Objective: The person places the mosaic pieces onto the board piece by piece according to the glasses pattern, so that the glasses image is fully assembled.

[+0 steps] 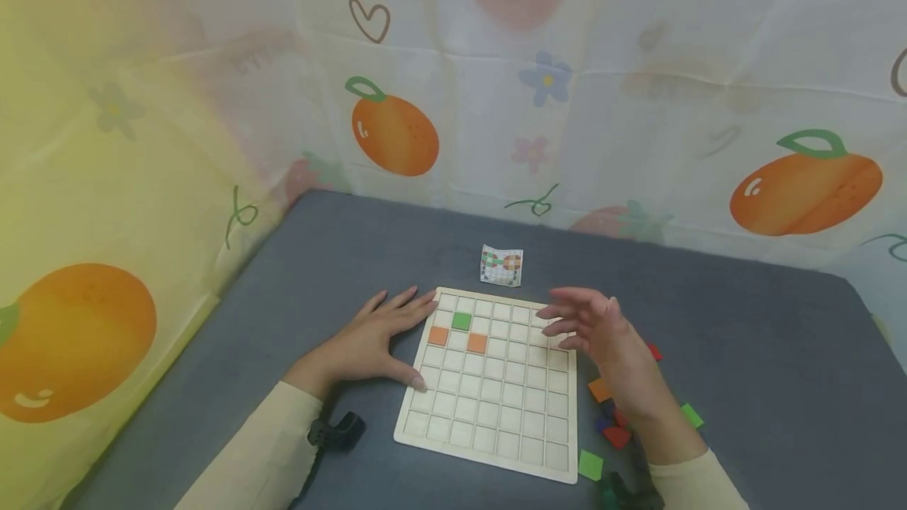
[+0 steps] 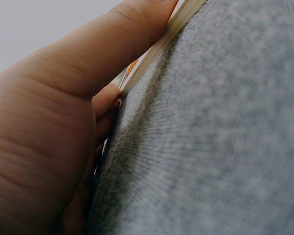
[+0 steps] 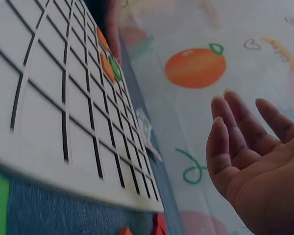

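A pale wooden grid board [image 1: 489, 415] lies on the dark grey table. Three square tiles sit in its upper left cells: a green tile [image 1: 461, 321], an orange tile [image 1: 438, 336] and another orange tile [image 1: 477, 343]. My left hand [image 1: 372, 341] rests along the board's left edge, fingers spread, the thumb touching the rim. In the left wrist view the thumb [image 2: 132, 24] lies against the board's side. Above the board's upper right part hovers my right hand [image 1: 602, 345], palm turned inward, fingers loosely bent. Nothing shows in it in the right wrist view.
Loose tiles lie right of the board, among them an orange tile [image 1: 599, 389], a red tile [image 1: 617, 437] and green tiles [image 1: 590, 465], partly hidden by the right arm. Behind the board is a small patterned card [image 1: 501, 266]. A fruit-printed cloth [image 1: 482, 116] hangs behind the table.
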A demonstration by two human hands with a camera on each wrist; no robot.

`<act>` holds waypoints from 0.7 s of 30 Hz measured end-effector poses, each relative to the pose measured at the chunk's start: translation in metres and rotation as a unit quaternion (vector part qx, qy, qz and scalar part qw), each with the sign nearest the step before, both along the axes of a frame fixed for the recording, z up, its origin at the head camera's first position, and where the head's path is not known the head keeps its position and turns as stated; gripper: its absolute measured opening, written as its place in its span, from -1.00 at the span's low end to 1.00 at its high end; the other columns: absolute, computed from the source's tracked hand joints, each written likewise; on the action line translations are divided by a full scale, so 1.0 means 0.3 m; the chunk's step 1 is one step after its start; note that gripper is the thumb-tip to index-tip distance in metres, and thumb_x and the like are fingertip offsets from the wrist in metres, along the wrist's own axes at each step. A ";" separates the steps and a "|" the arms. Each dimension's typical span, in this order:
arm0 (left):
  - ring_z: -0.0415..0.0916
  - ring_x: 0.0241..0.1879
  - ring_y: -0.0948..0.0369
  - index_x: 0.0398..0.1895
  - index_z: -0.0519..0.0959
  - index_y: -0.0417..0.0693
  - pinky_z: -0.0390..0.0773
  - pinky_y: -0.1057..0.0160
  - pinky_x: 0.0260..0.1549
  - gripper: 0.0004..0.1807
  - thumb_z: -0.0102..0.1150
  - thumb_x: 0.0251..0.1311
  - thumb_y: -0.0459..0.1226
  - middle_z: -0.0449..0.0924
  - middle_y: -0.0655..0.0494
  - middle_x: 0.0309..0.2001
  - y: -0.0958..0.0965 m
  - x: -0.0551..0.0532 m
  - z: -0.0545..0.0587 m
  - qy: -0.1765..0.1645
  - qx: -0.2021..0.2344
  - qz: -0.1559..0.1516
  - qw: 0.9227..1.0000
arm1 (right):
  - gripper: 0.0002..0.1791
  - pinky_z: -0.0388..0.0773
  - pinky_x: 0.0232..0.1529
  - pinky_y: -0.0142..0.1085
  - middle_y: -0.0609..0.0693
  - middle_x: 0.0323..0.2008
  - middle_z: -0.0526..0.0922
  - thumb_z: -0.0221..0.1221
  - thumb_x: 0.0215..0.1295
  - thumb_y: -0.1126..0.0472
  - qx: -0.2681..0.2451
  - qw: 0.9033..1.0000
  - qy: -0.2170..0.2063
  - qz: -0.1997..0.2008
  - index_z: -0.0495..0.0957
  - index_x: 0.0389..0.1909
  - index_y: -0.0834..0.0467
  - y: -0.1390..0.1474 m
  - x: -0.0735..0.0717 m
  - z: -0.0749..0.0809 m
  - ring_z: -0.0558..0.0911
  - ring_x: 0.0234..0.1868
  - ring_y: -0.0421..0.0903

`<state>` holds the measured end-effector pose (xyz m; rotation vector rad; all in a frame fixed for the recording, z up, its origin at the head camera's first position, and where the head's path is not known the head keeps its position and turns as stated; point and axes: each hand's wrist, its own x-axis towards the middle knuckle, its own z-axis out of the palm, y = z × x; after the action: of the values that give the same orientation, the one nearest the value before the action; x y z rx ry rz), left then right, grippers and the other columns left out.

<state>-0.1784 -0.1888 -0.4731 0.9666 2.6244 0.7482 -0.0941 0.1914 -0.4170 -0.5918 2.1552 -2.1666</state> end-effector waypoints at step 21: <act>-0.25 0.72 0.13 0.80 0.10 0.22 -0.38 -0.23 0.59 0.44 0.53 -0.12 0.51 -0.03 0.31 0.75 0.000 0.001 -0.003 0.003 0.001 0.000 1.000 | -0.35 0.58 0.08 -0.27 0.14 0.18 0.71 -0.49 0.86 0.02 0.044 0.995 -0.032 -0.088 0.50 0.48 0.16 0.314 0.101 -0.101 0.68 0.13 0.01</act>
<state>-0.1781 -0.1887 -0.4741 0.9702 2.6294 0.7500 -0.0637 0.2855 -0.4474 -0.3340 2.3352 -2.1254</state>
